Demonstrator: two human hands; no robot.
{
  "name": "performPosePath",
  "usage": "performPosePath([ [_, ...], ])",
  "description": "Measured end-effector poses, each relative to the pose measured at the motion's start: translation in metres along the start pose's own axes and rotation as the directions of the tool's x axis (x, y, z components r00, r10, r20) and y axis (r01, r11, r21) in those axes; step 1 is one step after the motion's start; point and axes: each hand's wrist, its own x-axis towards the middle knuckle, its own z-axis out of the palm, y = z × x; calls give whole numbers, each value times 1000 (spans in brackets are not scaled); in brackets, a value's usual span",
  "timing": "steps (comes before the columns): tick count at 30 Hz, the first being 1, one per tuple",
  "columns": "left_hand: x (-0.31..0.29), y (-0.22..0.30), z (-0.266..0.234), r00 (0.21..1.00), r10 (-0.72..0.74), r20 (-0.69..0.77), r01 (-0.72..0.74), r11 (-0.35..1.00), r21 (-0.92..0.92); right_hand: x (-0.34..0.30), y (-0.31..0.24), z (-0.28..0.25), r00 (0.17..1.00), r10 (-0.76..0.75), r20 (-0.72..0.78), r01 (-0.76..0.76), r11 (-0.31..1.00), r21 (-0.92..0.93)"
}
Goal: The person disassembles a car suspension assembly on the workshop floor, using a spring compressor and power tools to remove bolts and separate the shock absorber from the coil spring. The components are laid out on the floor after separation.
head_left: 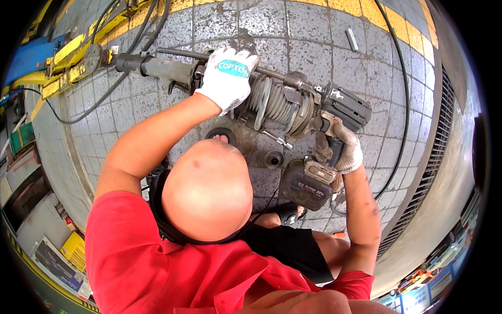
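Note:
A car suspension strut [180, 70] with a grey coil spring [277, 104] lies across the tiled floor. Along its far side runs the threaded rod of a spring compressor [183, 53]. My left hand [227, 78], in a white glove, is closed over that rod where the spring meets the strut tube; its palm side is hidden. In my right hand [348, 152], also gloved, is the grip of a cordless impact wrench [348, 107], its nose at the right end of the compressor rod. The wrench's dark battery pack [308, 186] points toward me. A second compressor rod end [277, 139] sticks out on the near side.
A round metal ring [273, 159] lies between my feet and the spring. Farther off is a silver tube [352, 40]. Black hoses [400, 104] cross the floor. A yellow and blue lift arm [68, 65] stands at left, a drain grate [436, 141] at right. My bent knee [206, 193] is close below the strut.

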Motion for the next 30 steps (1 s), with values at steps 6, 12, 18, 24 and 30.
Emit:
performPosePath([
  [6, 1, 5, -6, 999, -35, 35, 34, 999, 31, -8, 0, -27, 974, -98, -206, 92, 995, -39],
  [12, 2, -4, 13, 986, 67, -152, -63, 998, 30, 1, 11, -122, 835, 71, -545, -46, 997, 60],
  [18, -2, -10, 13, 968, 102, -227, -104, 995, 3, -18, -27, -57, 705, 25, -708, -680, -258, -686],
  [24, 5, -5, 12, 977, 127, -169, -129, 992, -2, 15, 101, 13, 962, -207, -178, -241, -335, -911],
  [30, 4, -9, 9, 981, 129, -143, -125, 991, 38, 1, 128, -10, 773, -483, 411, 49, -601, -798],
])
